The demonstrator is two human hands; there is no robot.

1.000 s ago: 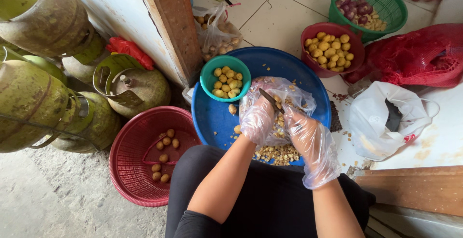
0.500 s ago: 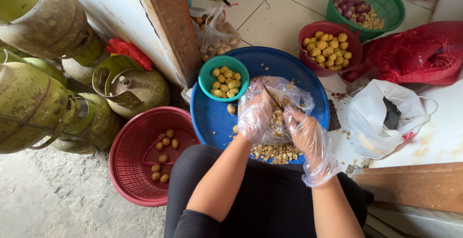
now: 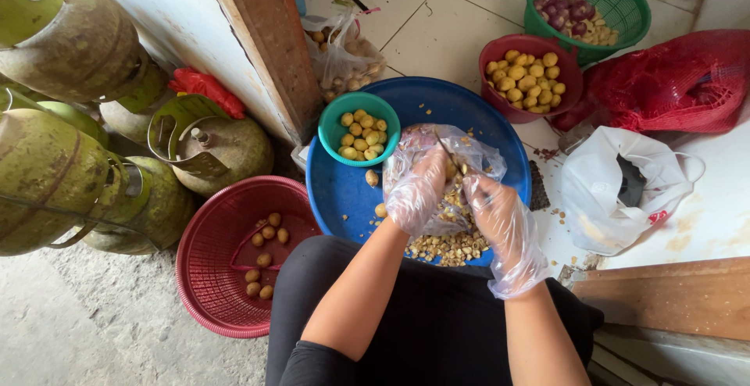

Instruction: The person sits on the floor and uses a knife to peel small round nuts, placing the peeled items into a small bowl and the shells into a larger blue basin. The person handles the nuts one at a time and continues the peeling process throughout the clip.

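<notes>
Change: between the earlier frames and this one, both hands stayed over the blue basin; the left hand sat slightly lower and closer to the right hand.
Left hand: in a clear plastic glove, fingers curled around something small; the item itself could not be made out through the plastic.
Right hand: gloved likewise, clenched near the left hand; a thin dark blade-like tip showed above the hands, but whether this hand held it could not be told.
Work item: somewhere between the two hands, above the peel pile at the basin's near edge.
Teal bowl: on the basin's rim, with yellow peeled pieces, unchanged.
Red basket: left of the knees, a few brown bulbs inside, same count as before.
Red bowl: beyond the basin, full of yellow pieces.
Green basket: purple bulbs, partly cut off at the top edge.
Hidden: the clear bag under the hands blurred what lay in it; gas cylinders cut off at left.
</notes>
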